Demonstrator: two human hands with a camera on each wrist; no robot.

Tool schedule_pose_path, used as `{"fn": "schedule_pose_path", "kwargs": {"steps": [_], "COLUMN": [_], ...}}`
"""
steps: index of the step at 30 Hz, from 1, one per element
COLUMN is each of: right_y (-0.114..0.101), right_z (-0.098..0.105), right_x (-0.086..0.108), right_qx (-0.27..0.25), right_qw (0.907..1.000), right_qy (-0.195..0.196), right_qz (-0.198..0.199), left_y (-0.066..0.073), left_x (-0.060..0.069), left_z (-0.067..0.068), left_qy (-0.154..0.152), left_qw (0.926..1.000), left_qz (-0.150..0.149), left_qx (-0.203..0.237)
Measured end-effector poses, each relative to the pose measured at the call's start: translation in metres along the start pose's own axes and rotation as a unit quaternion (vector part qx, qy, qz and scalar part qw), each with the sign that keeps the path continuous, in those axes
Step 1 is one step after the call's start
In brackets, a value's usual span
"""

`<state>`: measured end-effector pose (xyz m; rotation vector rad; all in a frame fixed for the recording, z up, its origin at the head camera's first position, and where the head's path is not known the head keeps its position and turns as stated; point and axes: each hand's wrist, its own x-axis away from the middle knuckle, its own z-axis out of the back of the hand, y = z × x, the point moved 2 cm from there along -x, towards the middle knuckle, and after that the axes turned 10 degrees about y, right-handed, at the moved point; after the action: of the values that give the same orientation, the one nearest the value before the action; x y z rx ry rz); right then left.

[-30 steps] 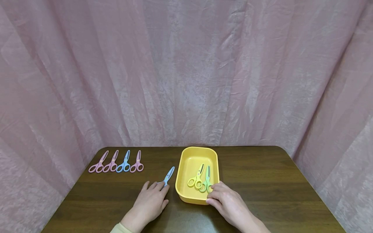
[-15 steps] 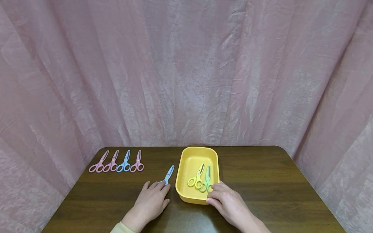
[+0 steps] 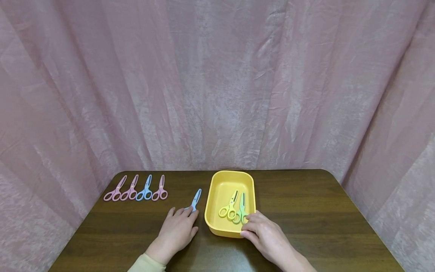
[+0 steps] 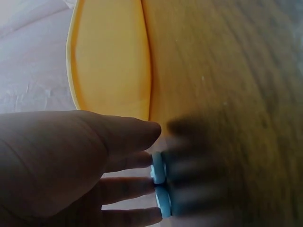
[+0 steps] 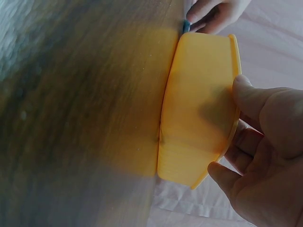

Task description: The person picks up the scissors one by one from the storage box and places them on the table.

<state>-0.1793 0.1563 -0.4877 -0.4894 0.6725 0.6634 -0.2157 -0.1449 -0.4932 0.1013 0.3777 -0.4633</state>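
Observation:
My left hand [image 3: 177,230] reaches over the table, its fingertips on the handle loops of light blue scissors [image 3: 196,198]. In the left wrist view the fingers are nearly straight against the blue loops [image 4: 158,169], and the thumb stays apart from them. The blades point away from me, just left of a yellow tray [image 3: 217,231]. My right hand [image 3: 268,238] holds the tray's near right corner, with thumb and fingers at the rim. Yellow scissors [image 3: 234,198] and green scissors [image 3: 242,203] lie side by side in the tray, the green handle partly hidden by my right fingers.
At the table's far left several scissors lie in a row, blades pointing away: pink scissors [image 3: 121,183], more pink scissors [image 3: 134,183], blue scissors [image 3: 147,184] and further pink scissors [image 3: 161,183]. Pink curtains [image 3: 217,94] hang behind the brown table [image 3: 316,211].
My left hand and the light blue scissors under its fingertips have slid a little away from me, and the blades have turned slightly more upright. The right hand and the tray have hardly moved.

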Motion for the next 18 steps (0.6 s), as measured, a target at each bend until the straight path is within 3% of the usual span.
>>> {"fn": "schedule_pose_path", "kwargs": {"steps": [8,18], "right_y": [0.001,0.000], "right_z": [-0.001,0.000], "right_x": [0.001,0.000], "right_qx": [-0.003,0.002], "right_qw": [1.0000,1.0000], "right_qy": [0.003,0.004], "right_qz": [0.003,0.003], "left_y": [-0.005,-0.009], "left_x": [-0.007,-0.017], "left_z": [-0.007,-0.007], "left_qy": [-0.005,-0.032], "left_qw": [0.9998,0.9985], "left_qz": [0.018,0.044], "left_qx": [0.000,-0.003]}}
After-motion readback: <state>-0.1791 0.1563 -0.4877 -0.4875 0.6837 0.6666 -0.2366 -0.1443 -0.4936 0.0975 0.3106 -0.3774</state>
